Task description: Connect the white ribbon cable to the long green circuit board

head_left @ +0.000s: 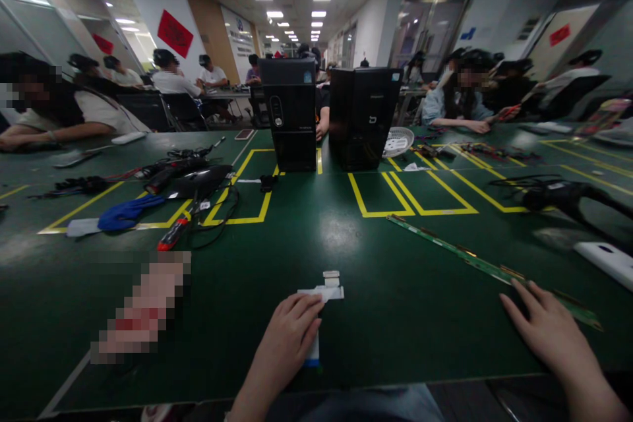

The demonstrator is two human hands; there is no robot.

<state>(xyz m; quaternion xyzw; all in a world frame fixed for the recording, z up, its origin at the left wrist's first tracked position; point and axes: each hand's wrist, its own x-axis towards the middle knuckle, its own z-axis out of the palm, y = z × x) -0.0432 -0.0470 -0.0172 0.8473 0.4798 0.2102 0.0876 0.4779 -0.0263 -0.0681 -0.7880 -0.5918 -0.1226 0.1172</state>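
A white flat ribbon cable (330, 289) with connector ends lies on the green table near the front edge. My left hand (291, 330) rests over it, fingers extended close together and lying on the cable. The cable's middle is hidden under the hand; a blue-tipped end (312, 361) shows below the thumb. To the right, a long narrow green circuit board (459, 252) lies slantwise on the table. My right hand (544, 320) lies on its near part with fingers spread, the fingertips touching the board's edge. Part of the board is covered by that hand.
Two black computer towers (295, 119) (366, 115) stand at the middle back. On the left are a blue glove (129, 212), a red-and-black screwdriver (173, 235) and black cables. A white basket (397, 142), black cabling (558, 191) and a white device (606, 264) are right. Several people sit around.
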